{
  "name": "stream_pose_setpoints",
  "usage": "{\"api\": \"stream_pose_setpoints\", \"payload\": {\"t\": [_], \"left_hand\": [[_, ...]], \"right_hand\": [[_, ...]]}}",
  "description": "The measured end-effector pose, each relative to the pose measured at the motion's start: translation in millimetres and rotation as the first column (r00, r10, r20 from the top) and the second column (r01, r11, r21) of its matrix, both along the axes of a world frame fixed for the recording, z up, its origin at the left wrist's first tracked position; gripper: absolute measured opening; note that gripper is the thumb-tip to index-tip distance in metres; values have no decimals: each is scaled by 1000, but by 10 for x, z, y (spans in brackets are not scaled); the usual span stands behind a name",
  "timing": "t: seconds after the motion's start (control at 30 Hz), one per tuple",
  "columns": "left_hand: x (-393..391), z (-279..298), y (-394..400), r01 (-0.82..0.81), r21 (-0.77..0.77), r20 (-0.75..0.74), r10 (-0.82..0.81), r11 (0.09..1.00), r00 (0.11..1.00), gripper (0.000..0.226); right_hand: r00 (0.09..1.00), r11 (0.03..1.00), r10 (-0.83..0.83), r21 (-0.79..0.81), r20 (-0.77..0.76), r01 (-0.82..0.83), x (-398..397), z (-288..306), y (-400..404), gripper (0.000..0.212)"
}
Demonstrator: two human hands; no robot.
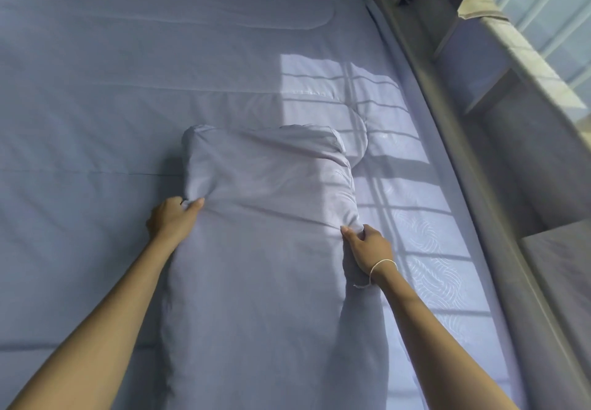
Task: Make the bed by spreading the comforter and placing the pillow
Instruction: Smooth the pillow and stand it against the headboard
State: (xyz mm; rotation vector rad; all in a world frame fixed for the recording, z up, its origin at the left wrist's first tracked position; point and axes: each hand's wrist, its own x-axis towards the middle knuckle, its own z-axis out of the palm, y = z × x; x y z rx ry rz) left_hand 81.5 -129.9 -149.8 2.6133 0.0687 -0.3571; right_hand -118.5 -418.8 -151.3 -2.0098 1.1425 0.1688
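The pillow [268,179] lies on the bed, on the flat comforter [128,89], towards the side by the grey bed frame [454,140]; the left hand [174,217] pinches its left edge, fingers [195,203] clamped on the fabric; the right hand [371,246] grips its right edge likewise; the comforter looks already spread; what seems left is settling the pillow in place and letting go; a thin string bracelet [382,264] circles the right wrist.
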Motion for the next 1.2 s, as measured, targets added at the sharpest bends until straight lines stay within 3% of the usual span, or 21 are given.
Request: {"api": "stream_pose_setpoints", "payload": {"t": [0.2, 0.33, 0.43, 0.47, 0.53, 0.6, 0.67, 0.73, 0.9, 1.03, 1.17, 1.2], "left_hand": [[146, 325, -594, 48, 86, 206, -65, 995, 976, 31], [212, 541, -1162, 206, 63, 321, -215, 977, 922, 29], [213, 585, -1407, 383, 0, 312, -364, 924, 877, 27], [174, 568, -1420, 428, 8, 281, -412, 904, 867, 37], [-10, 497, -1301, 439, 37, 229, -435, 898, 871, 60], [-308, 330, -978, 404, 62, 218, -408, 912, 887, 67], [-671, 72, -511, 344, 131, 235, -366, 930, 901, 68], [-1004, -171, -43, 248, 214, 210, -292, 945, 933, 75], [-1540, -416, 645, 81, 287, 205, -144, 954, 968, 78], [-1729, -433, 830, -151, 190, 204, 112, 970, 973, 83], [-1798, -444, 816, -209, 158, 165, 183, 965, 969, 76], [-1791, -432, 800, -208, 173, 170, 178, 963, 969, 72]], "right_hand": [[995, 995, -95, 39, 29, 93, -354, 30, 163, 32], [969, 952, -244, 200, 41, 231, -791, -39, 454, 32], [980, 905, -192, 377, -55, 199, -910, 60, 502, 42], [989, 939, -102, 319, -104, 130, -906, 118, 420, 47], [980, 998, -11, -60, -201, -1, -838, 246, 139, 57], [992, 958, -120, -266, -32, 107, -711, 342, -203, 48], [955, 919, -212, -289, 207, 267, -532, 338, -566, 33], [939, 921, -195, -276, 282, 274, -329, 238, -928, 30], [970, 958, -207, -176, 129, 228, 41, -37, -1447, 43], [959, 944, -250, -185, 136, 273, 34, -64, -1630, 35], [860, 856, -508, -75, 52, 511, -161, -97, -2015, 44], [843, 837, -537, -114, 16, 536, -138, -68, -2026, 44]]}}
